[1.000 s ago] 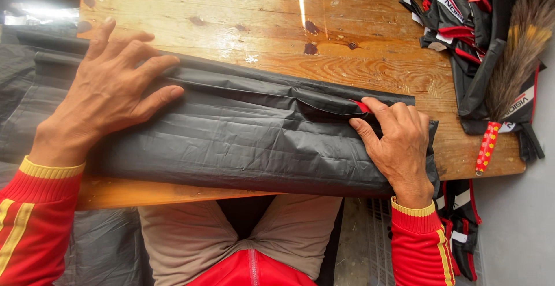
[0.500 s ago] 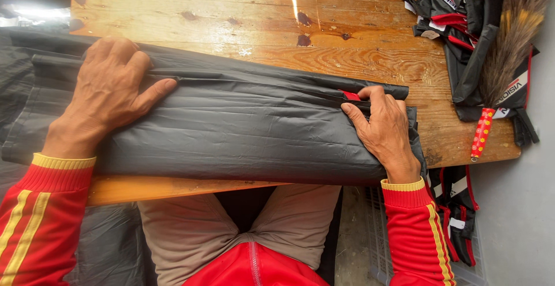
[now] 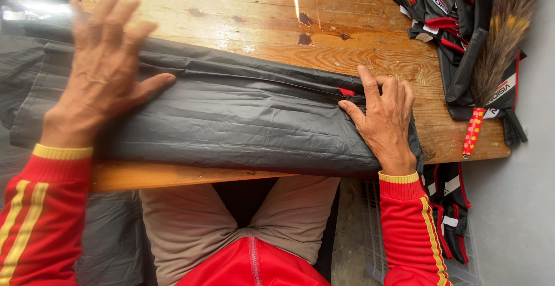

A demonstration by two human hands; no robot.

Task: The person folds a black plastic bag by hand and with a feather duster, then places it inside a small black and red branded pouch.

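Note:
A long folded sheet of dark grey fabric (image 3: 231, 121) lies across the near part of a wooden table (image 3: 277, 20). My left hand (image 3: 107, 72) lies flat on its left part, fingers spread toward the far side. At the fabric's right end my right hand (image 3: 384, 118) presses down with fingers apart, beside a small red tab (image 3: 346, 92) that shows at the fold. Both arms wear red sleeves with yellow cuffs.
A pile of black, red and white fabric pieces (image 3: 457, 26) sits at the table's right end under a feather duster (image 3: 497, 49) with a red patterned handle. More such pieces (image 3: 451, 211) hang below the table's right edge. Grey fabric (image 3: 110, 240) drapes down on the left.
My left hand has slid toward the far edge of the fabric and its fingers have spread. My right hand has stayed at the right end, fingers now straighter.

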